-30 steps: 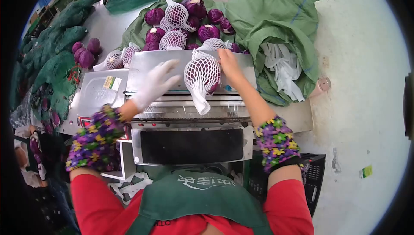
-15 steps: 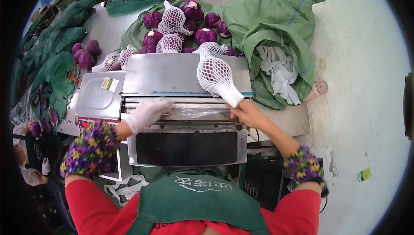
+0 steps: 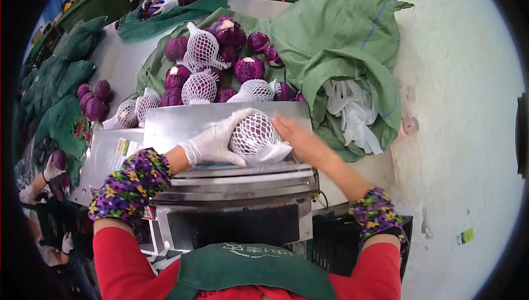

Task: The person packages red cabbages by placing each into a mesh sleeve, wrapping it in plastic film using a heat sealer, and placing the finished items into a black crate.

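Note:
A purple cabbage in a white foam net [image 3: 255,136] lies on its side at the front of the metal wrapping machine [image 3: 182,121]. My gloved left hand [image 3: 220,139] is curved around its left side, thumb below and fingers above. On its right side, my bare right hand [image 3: 300,141] presses against the upper edge, fingers together. The net's bunched end points to the lower right. Below the hands are the machine's rollers [image 3: 248,181] and a dark front plate [image 3: 234,226].
Netted and bare purple cabbages [image 3: 249,69] sit behind the machine. A green sack [image 3: 341,41] with white foam nets [image 3: 352,107] stands at right. Green mesh bags [image 3: 60,85] lie at left. Co-workers' gloved hands [image 3: 164,6] show at the back and at far left.
The netted cabbage has come down and left from the machine's back plate, now between both hands. My left hand has left the rollers. The view has shifted.

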### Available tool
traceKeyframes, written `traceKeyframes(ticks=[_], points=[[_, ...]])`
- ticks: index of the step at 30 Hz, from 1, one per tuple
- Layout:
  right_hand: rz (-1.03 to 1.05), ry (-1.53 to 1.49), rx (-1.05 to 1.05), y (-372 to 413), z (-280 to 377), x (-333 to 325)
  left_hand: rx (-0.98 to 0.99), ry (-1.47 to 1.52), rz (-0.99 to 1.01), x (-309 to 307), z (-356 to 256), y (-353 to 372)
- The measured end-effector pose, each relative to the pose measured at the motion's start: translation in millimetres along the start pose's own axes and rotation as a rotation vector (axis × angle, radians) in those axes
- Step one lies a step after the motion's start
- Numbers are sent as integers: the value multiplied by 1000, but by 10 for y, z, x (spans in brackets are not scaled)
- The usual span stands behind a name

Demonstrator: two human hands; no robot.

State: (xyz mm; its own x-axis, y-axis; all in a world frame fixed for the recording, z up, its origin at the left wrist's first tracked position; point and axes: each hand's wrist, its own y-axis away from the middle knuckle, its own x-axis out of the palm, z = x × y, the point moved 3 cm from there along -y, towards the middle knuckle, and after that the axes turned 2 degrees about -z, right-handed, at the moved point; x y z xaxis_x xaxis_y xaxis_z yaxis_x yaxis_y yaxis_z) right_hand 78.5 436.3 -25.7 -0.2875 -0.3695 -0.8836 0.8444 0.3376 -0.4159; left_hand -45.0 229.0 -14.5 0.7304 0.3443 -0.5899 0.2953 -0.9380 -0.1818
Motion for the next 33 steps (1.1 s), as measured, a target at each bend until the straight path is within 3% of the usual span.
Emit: traceKeyframes(ticks=[1, 3, 4, 6, 7, 8, 10, 12, 13, 16, 19, 20, 22, 23, 24, 26, 27, 28, 29, 30, 31, 33], points=[[-3, -3, 4, -96, -4, 77, -2, -1, 5, -26, 26, -28], [-87, -657, 277, -188, -2, 192, -227, 157, -31, -84, 96, 7], [-86, -663, 281, -283, 94, 86, -232, 160, -28, -102, 99, 29], [421, -686, 651, -403, 317, -53, -435, 635, -130, -103, 91, 166], [427, -894, 630, -300, 398, 16, -538, 528, -39, -129, -92, 318], [434, -906, 633, -180, 531, 0, -556, 493, 21, -60, -132, 493], [532, -928, 615, -28, 974, -177, -724, 932, 51, 164, -554, 841], [626, -1159, 668, 240, 1314, -139, -987, 1032, 195, 307, -833, 1156], [642, -1121, 650, 359, 1452, -148, -1068, 1090, 245, 461, -842, 1310], [707, -1406, 868, 711, 1782, -84, -1313, 1360, 373, 801, -977, 1571], [774, -1578, 1030, 1105, 1882, 211, -1232, 1490, 291, 1127, -910, 1666], [718, -1574, 1073, 1242, 1860, 352, -1388, 1620, 276, 1289, -740, 1750], [673, -1630, 1187, 1333, 1837, 508, -1127, 1539, 270, 1322, -637, 1827], [664, -1749, 1282, 1323, 1870, 452, -1045, 1688, 145, 1412, -529, 1913], [662, -1744, 1279, 1400, 1882, 453, -1039, 1686, 146, 1350, -606, 2021], [466, -1881, 1371, 1644, 1960, 488, -839, 767, -36, 999, -795, 2264], [310, -1956, 1527, 1678, 2026, 428, -704, 434, -89, 882, -925, 2390], [314, -1960, 1521, 1808, 2119, 424, -560, 104, -139, 823, -1048, 2513], [173, -1902, 1489, 1975, 2170, 413, -439, -102, -368, 875, -1047, 2642], [38, -1838, 1453, 2056, 2161, 399, -445, -105, -376, 904, -1017, 2644], [-44, -1521, 1232, 1836, 2274, 191, -597, 56, -454, 922, -962, 2682], [-126, -1435, 1358, 1810, 2263, 224, -791, 345, -656, 1014, -907, 2637]])
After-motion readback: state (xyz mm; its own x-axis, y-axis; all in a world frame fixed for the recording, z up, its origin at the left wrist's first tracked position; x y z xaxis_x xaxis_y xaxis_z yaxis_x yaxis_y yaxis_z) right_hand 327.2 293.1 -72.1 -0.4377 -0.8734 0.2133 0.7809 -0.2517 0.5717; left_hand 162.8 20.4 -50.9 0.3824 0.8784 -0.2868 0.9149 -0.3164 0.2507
